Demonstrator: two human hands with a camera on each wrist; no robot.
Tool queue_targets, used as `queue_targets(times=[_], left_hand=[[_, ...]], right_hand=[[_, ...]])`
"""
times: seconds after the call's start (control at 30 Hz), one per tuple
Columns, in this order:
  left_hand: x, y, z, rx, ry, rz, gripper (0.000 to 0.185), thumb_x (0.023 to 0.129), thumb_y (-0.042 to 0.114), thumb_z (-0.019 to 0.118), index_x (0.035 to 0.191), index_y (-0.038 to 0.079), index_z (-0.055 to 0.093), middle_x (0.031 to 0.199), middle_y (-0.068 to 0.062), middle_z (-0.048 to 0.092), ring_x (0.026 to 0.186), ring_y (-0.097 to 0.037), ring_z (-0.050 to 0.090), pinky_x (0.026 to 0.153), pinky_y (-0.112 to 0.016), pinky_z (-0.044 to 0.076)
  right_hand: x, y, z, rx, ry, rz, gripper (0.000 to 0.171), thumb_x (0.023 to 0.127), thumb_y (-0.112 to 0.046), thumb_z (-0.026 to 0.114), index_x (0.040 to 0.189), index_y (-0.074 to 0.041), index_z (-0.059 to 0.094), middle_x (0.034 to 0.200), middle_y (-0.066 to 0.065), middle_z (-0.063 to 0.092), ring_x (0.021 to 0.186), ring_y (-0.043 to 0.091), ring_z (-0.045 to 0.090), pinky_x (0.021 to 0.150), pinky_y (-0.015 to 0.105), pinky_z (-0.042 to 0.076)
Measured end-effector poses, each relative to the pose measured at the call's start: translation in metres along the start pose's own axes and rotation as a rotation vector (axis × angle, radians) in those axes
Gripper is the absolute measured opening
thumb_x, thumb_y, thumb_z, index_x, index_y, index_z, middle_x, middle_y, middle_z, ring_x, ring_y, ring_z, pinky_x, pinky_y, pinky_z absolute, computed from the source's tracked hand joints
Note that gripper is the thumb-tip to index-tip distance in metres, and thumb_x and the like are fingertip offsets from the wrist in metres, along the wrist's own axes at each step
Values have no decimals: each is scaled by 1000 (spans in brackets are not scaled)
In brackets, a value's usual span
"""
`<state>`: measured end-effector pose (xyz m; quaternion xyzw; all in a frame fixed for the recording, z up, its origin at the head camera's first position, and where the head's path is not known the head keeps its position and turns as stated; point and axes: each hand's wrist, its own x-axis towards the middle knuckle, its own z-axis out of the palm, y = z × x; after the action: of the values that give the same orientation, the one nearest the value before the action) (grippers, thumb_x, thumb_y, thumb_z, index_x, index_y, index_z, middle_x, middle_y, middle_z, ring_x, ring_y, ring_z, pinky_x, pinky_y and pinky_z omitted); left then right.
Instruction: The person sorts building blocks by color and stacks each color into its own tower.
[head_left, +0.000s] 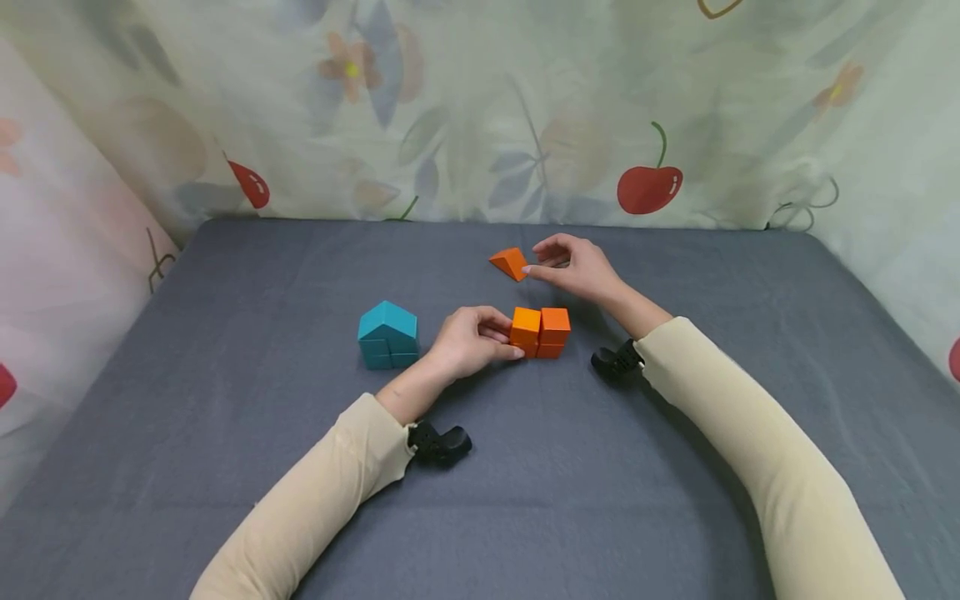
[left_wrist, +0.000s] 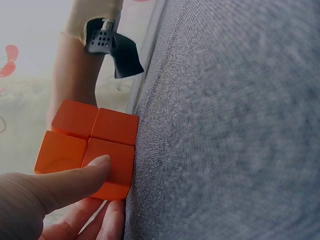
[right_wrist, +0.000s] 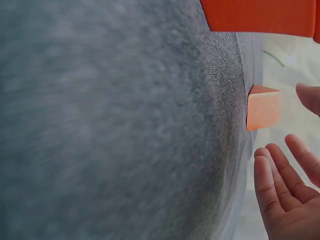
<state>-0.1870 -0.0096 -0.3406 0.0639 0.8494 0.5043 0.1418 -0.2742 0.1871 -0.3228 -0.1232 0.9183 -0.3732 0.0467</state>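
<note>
On the grey counter (head_left: 225, 400) a teal block house (head_left: 387, 335) stands left of the orange cube stack (head_left: 541, 332), which the left hand (head_left: 468, 340) grips, while the right hand (head_left: 573, 265), fingers relaxed, fingertip-touches an orange wedge (head_left: 510, 262) behind.

A desk (head_left: 225, 467) covered in grey cloth. On it sit a teal house-shaped block stack (head_left: 387, 335), a cluster of orange cubes (head_left: 541, 332) near the middle, and an orange wedge (head_left: 510, 262) farther back.
</note>
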Motion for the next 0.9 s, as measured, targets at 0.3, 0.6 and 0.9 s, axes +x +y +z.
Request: queue_targets(times=[0.3,0.6,0.9], left_hand=[[-1,1,1,-3,0,4,35,77,14,81,109,7,68,99,-7,69,89,-18,65,75,-25,54],[-1,3,1,2,-7,0,36,78,13,81,110,7,68,99,-7,69,90,-18,64,76,-25,54],[0,2,1,4,-7,-3,35,77,13,81,109,7,68,98,-6,69,90,-17,64,75,-25,54]], right_hand=[[11,-3,3,-20,-69,9,54,86,-32,72,130,-7,53,126,16,58,113,29,56,96,44,48],[20,0,6,-49,-113,-11,63,85,-33,73,137,-8,48,132,16,54,119,29,53,101,46,45],[28,1,10,-98,-139,-42,63,85,-33,73,139,-11,48,130,15,54,115,29,52,99,45,45]])
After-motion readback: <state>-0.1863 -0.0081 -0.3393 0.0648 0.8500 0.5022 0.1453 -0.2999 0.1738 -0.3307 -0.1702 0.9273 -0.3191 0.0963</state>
